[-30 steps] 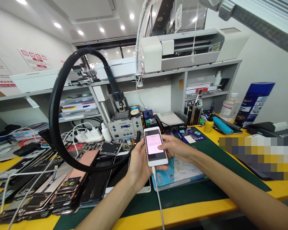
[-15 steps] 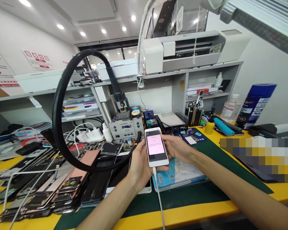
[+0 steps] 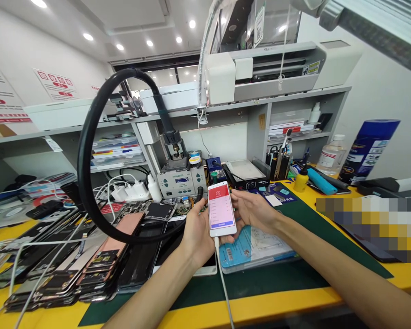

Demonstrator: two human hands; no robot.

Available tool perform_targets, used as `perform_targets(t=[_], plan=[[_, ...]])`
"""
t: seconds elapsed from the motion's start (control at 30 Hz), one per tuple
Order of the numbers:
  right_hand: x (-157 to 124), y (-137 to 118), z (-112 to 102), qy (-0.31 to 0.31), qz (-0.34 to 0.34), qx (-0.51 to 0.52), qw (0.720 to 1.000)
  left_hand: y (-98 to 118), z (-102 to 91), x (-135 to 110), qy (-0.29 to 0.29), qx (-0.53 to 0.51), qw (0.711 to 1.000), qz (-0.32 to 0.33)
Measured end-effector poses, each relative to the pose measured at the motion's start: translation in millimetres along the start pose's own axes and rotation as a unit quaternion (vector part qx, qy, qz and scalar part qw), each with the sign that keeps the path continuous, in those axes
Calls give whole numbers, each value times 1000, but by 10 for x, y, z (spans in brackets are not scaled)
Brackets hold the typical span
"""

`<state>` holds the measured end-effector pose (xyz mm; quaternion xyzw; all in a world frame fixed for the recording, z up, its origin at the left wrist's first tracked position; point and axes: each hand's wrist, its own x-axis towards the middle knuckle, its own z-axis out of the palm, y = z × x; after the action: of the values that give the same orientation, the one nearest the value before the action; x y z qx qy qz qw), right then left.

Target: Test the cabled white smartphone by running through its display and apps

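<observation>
A white smartphone (image 3: 222, 210) is held upright over the bench, its lit screen showing a red header, a list and a blue bar at the bottom. My left hand (image 3: 197, 233) grips its left side and back. At the right edge my right hand (image 3: 255, 212) has its thumb alongside and its fingers curled behind the lower part of the phone, partly hidden. A white cable (image 3: 222, 278) is plugged into the phone's bottom end and runs down toward me. Below the hands lies a blue and clear plastic package (image 3: 256, 249) on the dark green mat (image 3: 205, 292).
Stacked phone parts (image 3: 99, 260) cover the left of the bench. A thick black hose (image 3: 84, 151) loops up from a grey soldering station (image 3: 181, 180). To the right stand a yellow bottle (image 3: 300, 181), a clear bottle (image 3: 330, 155) and a blue spray can (image 3: 370, 151).
The phone's screen has gone from a pinkish-white dialog over a dark background to a red-topped list. My right thumb has moved slightly off the phone's right edge.
</observation>
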<state>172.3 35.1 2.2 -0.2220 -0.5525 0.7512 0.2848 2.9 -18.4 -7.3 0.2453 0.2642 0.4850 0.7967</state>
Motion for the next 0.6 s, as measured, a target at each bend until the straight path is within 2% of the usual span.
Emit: perform_targets(t=[0.13,0.3,0.43,0.6], plan=[[-6,-3,-7,-6,5,5,1000,5,8,-17,12,-6,1000,5],[7,-40,-34,54,40,72,995,-7,134,-102,-23,18,998,51],[14,-71,-46,50,54,129,989,11,212,-148,-50,12,998,37],[14,-40,-54,48,45,102,993,46,156,-118,-18,-2,1000,14]])
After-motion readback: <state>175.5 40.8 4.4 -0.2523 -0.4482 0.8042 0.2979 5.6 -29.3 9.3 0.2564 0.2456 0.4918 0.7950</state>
